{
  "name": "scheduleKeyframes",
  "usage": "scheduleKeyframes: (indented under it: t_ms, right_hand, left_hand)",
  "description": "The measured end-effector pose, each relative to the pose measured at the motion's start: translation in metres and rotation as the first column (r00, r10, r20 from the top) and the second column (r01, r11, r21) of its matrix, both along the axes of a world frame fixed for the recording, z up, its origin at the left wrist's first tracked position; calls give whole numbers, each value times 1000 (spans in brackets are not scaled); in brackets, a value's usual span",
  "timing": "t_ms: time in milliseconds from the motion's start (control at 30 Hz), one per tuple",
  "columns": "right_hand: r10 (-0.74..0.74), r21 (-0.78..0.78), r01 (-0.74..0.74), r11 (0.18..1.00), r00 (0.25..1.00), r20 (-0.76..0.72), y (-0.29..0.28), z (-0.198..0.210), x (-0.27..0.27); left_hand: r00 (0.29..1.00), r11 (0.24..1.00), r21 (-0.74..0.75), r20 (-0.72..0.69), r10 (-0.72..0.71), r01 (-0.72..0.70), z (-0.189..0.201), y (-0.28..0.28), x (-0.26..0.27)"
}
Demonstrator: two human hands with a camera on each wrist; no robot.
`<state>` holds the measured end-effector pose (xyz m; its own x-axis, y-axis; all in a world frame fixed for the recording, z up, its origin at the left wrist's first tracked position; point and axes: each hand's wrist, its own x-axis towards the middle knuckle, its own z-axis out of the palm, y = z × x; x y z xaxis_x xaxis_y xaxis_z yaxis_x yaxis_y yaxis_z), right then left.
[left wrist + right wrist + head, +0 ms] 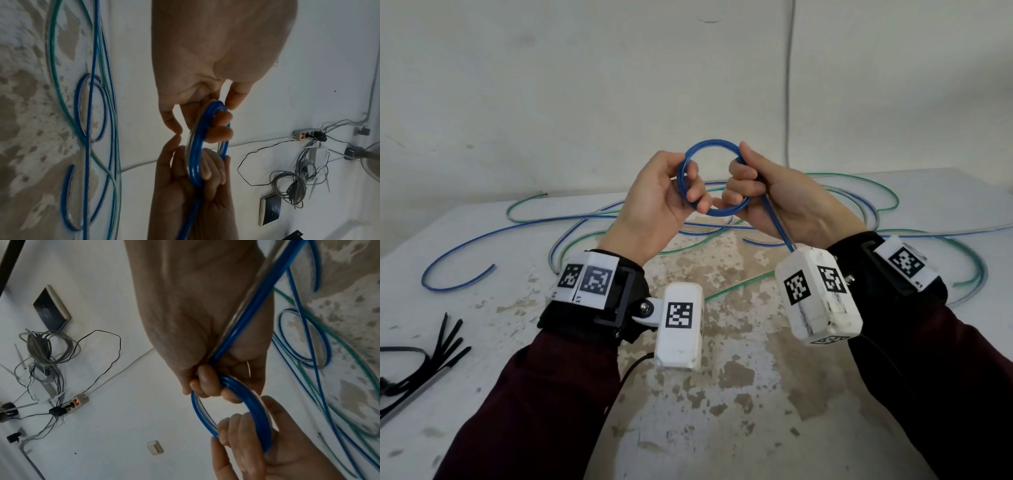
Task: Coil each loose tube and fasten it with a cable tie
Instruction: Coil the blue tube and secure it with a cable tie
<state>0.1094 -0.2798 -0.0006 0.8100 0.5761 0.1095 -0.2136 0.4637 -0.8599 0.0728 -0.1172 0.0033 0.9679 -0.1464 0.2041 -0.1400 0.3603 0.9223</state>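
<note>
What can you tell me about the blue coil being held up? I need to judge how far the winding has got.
The blue coil is a small round ring of glossy blue tubing, several turns lying side by side. It is held upright above the table. The left hand grips its left side and the right hand its right, fingers curled through the ring. A straight tail runs from the right hand's grip down past its wrist. No cable tie is on it yet.
</note>
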Motion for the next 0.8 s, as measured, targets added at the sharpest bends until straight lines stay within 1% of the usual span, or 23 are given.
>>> scheduleKeyframes:
  t_ms: [67,133,200,267,367,400,467,533,667,733,800]
  right_hand:
    - [52,-64,-49,997,997,48,-3,0,-1]
    - [110,-148,-99,984,991,70,-7,-1,-2]
    - [136,-234,-111,966,986,95,-9,0,-3]
    - [116,-278,-80,957,986,118,-11,3,-5]
    - [55,-314,-7,949,988,146,-13,8,-4]
    - [34,-338,23,941,986,161,-14,9,-4]
    - [-8,-389,84,917,981,192,-12,9,-2]
    - [-32,-411,113,905,980,198,-10,9,-3]
    - [-7,-412,78,908,985,173,-6,9,-6]
    - [5,-410,68,909,985,175,-4,7,-7]
    - [10,-367,53,929,986,169,-2,6,-7]
  left_hand:
    - [999,996,69,-29,-46,48,1,1,-1]
    - [996,980,176,-39,-85,91,1,4,-2]
    - [996,957,276,0,-94,91,2,7,-2]
    - [995,941,335,62,-76,51,2,10,-2]
    - [991,929,368,113,-78,31,3,11,-2]
    - [989,923,385,135,-63,7,3,11,-1]
    - [982,902,423,189,6,-87,1,10,0]
    - [972,890,419,218,92,-179,0,6,1]
    - [955,916,291,196,224,-275,-3,5,5]
    - [950,922,261,198,240,-287,-4,7,7]
    - [966,943,230,156,208,-241,-3,8,7]
